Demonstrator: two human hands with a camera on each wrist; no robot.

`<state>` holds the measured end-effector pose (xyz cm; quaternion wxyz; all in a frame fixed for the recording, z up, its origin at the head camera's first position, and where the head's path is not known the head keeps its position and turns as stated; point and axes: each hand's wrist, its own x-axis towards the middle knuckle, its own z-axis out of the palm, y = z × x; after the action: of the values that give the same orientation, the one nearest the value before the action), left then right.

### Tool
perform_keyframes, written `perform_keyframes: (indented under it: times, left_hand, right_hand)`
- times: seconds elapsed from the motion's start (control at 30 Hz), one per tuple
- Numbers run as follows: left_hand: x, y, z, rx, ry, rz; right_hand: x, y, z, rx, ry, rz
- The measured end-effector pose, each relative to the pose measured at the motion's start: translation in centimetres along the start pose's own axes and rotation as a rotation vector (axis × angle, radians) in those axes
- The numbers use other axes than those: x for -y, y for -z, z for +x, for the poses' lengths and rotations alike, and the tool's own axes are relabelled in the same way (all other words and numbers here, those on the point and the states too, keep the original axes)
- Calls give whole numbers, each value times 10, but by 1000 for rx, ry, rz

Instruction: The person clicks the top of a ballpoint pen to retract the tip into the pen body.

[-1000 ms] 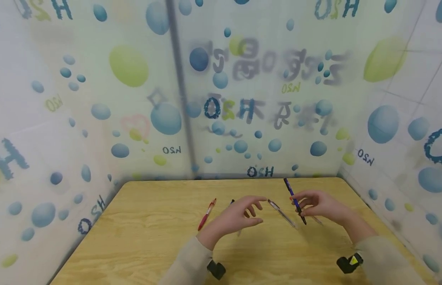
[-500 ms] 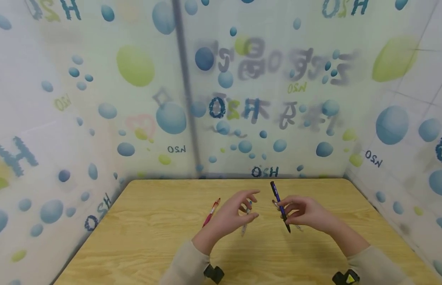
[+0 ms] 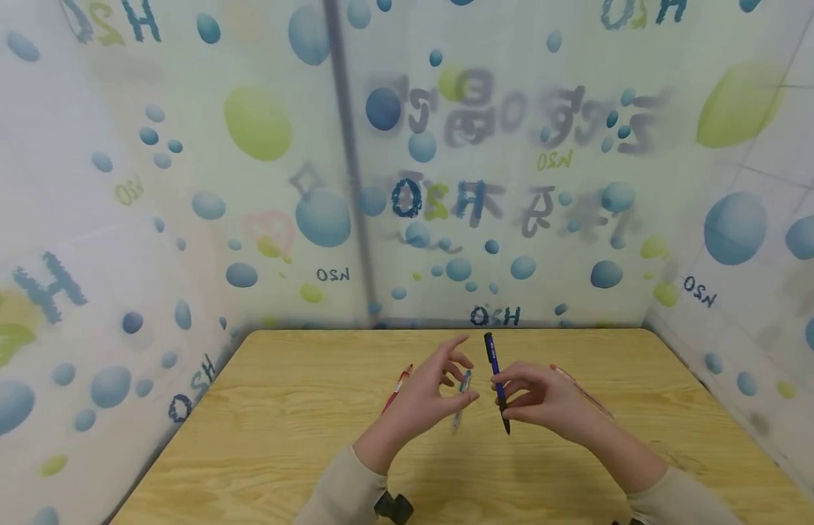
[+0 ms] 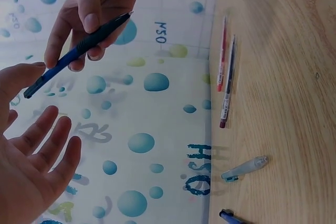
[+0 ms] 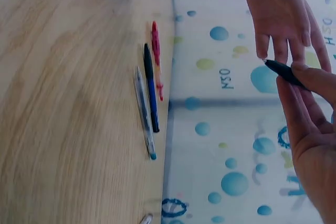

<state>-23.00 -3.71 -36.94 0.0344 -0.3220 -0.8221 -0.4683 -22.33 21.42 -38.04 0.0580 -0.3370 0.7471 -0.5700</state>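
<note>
My right hand (image 3: 538,401) pinches a blue pen with a dark grip (image 3: 495,372) between thumb and fingers, above the table. The pen is tilted nearly upright, point down, in the head view. Facing it, my left hand (image 3: 423,394) hovers with fingers spread and loosely bent, holding nothing. A small gap separates the left fingers from the pen in the head view. Under the left hand lie a clear pen with a teal end (image 3: 458,408) and a red pen (image 3: 398,386). Another blue pen (image 5: 150,87) lies between these two in the right wrist view.
Beyond the right hand on the wooden table (image 3: 249,437) lie a thin red pen (image 4: 222,56) and a clear pen with a dark red end (image 4: 228,93). A bubble-patterned curtain (image 3: 315,146) stands behind the table's back edge and along both sides.
My right hand has moved left with the blue pen, nearing the left hand, and the pen stands more upright. The left hand has shifted only slightly. The head view has turned a little left.
</note>
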Motion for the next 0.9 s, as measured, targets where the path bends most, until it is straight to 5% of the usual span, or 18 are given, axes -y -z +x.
perform_keyframes:
  times: [0.53, 0.9]
  left_hand:
    - [-7, 1, -2, -7, -6, -33]
    - [-7, 5, -3, 17, -53, -31]
  right_hand:
    - [6, -37, 8, -69, 154, 18]
    - [12, -49, 11, -94, 130, 33]
